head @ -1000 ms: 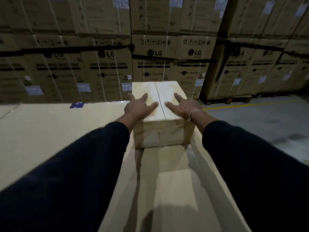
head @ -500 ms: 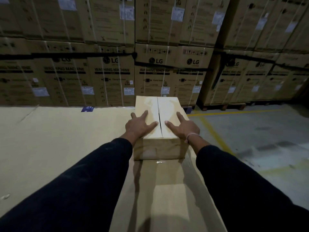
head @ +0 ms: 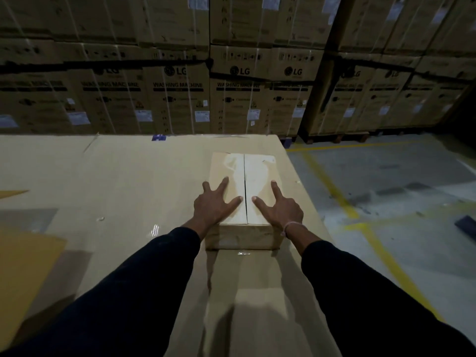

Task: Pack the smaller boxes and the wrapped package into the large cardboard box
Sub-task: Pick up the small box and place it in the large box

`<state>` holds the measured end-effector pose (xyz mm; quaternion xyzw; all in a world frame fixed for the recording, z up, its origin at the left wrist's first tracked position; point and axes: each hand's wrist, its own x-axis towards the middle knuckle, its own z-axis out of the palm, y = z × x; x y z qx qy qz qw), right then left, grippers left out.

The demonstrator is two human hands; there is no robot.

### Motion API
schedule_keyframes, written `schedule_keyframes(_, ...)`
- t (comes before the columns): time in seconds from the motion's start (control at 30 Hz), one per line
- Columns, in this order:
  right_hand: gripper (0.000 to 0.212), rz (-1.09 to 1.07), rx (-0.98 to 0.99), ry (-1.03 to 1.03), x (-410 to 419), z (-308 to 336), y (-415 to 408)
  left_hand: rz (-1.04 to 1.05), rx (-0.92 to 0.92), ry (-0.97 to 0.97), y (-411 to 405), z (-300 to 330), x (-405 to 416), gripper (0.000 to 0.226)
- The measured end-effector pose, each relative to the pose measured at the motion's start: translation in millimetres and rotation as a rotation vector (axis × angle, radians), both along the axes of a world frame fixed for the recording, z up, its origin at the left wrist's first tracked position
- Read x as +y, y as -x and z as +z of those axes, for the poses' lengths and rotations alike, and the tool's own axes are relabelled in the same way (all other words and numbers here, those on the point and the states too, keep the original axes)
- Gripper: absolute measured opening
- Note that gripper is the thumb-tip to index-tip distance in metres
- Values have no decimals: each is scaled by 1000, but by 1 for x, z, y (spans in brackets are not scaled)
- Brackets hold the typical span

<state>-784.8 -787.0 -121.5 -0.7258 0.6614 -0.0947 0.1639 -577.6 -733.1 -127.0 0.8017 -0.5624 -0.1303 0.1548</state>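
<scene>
Small tan cardboard box [head: 244, 199], taped top seam, sat near right edge of broad flat cardboard surface [head: 116, 176]. Left hand [head: 215, 206] and right hand [head: 277, 208] lay flat, fingers spread, gripping nothing. Risk: sideways push could slide box off edge onto floor.

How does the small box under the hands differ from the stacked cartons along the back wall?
The small box is plain and pale, with no print visible; the stacked cartons are printed with LG and WASHING MACHINE.
The small box lies alone on a flat cardboard surface with both hands on its top; the cartons stand stacked, untouched.
The cartons carry white labels; the small box shows none.
Both are brown cardboard.
</scene>
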Motion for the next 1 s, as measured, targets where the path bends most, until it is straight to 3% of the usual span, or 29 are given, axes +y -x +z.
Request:
schedule_keyframes(0.47,94,-72,-32,25,215,-1,49,-53,11,34,50,-6,202,92)
schedule_keyframes(0.83,102,-16,-55,12,363,0,80,-39,14,-4,74,-2,353,97)
schedule_keyframes(1.0,116,44,-82,-19,446,2,107,-15,19,-26,99,1,436,98)
